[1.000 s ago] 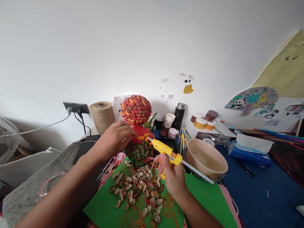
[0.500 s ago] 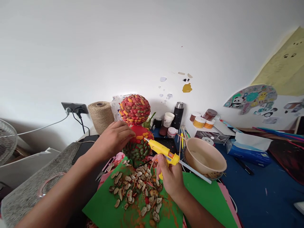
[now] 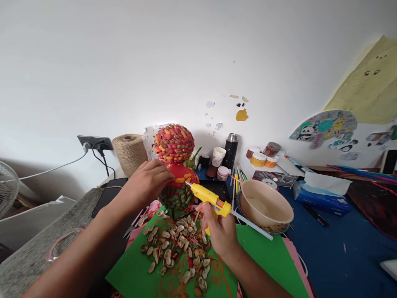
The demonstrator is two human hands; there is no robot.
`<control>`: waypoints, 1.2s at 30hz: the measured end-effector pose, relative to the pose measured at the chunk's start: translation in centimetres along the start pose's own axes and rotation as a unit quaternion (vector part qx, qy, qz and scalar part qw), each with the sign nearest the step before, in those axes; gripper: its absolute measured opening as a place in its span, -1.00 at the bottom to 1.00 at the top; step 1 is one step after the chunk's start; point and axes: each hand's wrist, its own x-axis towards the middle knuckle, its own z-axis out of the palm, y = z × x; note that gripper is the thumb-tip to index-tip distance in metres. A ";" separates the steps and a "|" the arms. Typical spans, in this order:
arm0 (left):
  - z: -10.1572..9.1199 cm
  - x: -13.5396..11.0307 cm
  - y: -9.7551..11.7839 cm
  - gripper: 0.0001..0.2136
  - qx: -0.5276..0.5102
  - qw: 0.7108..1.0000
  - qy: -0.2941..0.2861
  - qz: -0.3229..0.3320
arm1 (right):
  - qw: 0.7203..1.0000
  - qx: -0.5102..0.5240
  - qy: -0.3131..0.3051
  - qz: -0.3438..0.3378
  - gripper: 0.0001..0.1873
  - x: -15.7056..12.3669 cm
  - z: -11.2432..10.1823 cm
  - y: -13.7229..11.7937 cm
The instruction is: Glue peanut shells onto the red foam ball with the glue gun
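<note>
My right hand (image 3: 221,231) is closed around the handle of a yellow hot glue gun (image 3: 206,196), whose clear glue stick (image 3: 252,224) juts from the back. The nozzle points at the lower ball (image 3: 178,198) of a two-ball figure, close to its orange peanut shells. Green shells cover that ball's lower part, and a smooth red patch shows above. My left hand (image 3: 151,179) is at the lower ball's left side, fingers bent and together; whatever its fingertips hold is hidden. Above sits the upper ball (image 3: 174,143), covered in red, orange and brown shells.
Loose peanut shells (image 3: 173,244) lie on a green sheet (image 3: 133,265) in front. To the right stand a beige bowl (image 3: 266,203), paint jars (image 3: 258,159), a black flask (image 3: 231,149) and a tissue box (image 3: 322,198). A twine spool (image 3: 129,155) and scissors (image 3: 135,223) are on the left.
The whole view has shifted slightly to the left. Both hands, the glue gun and the figure keep nearly the same positions relative to each other.
</note>
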 end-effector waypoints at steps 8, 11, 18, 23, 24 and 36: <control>-0.2 0.0 0.3 -0.73 0.033 0.999 -0.022 0.001 | 1.000 -0.013 -0.006 0.005 -0.17 -0.1 0.0 0.1; -0.1 -0.1 0.1 -0.74 0.057 0.998 -0.034 -0.003 | 1.000 -0.015 -0.006 0.007 -0.16 -0.2 0.0 0.1; -0.3 0.0 0.3 -0.73 0.029 0.998 -0.043 -0.018 | 1.000 -0.014 -0.005 0.011 -0.14 -0.2 0.0 0.2; -0.2 0.0 0.4 -0.68 0.018 0.999 -0.024 -0.025 | 1.000 -0.007 -0.009 0.015 -0.13 -0.2 0.0 0.2; -0.2 0.0 0.5 -0.67 0.016 0.999 -0.022 -0.028 | 1.000 -0.007 -0.008 0.015 -0.12 -0.2 0.0 0.1; -0.5 -0.3 0.1 -0.69 0.021 0.998 -0.005 -0.058 | 1.000 -0.010 -0.002 0.011 -0.13 -0.2 0.0 0.2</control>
